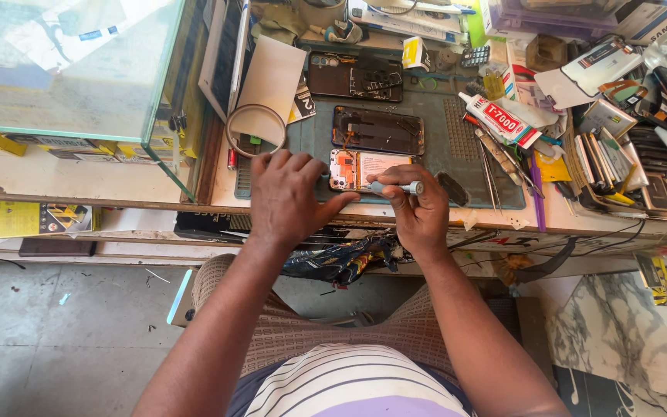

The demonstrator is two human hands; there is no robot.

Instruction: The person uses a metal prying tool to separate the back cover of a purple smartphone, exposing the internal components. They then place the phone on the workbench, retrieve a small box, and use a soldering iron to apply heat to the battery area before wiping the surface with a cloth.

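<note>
A: Left hand (287, 197)?

B: Palm down on the front edge of the grey work mat (426, 166), fingers spread and loose. Thumb reaches right and touches the opened phone (364, 170); it steadies it, nothing is gripped.

A: Right hand (420, 212)?

B: Fingers pinched around a small screwdriver (395, 187), silver handle, held nearly flat. Tip points left over the phone's lower edge; contact with a screw probably, but too small to confirm.

A: Phone position?

B: Lying open, insides up, at the near edge of the mat, between both hands. Orange board at its left end, pale panel to the right.

A: Surroundings?

B: Just behind it, a dark phone frame (377, 130); further back, another opened back shell (354, 76). Glue tube (501, 120), white with a red label, right of those. Tape ring (256, 130) left, on a white card. Glass case (71, 69) far left.
</note>
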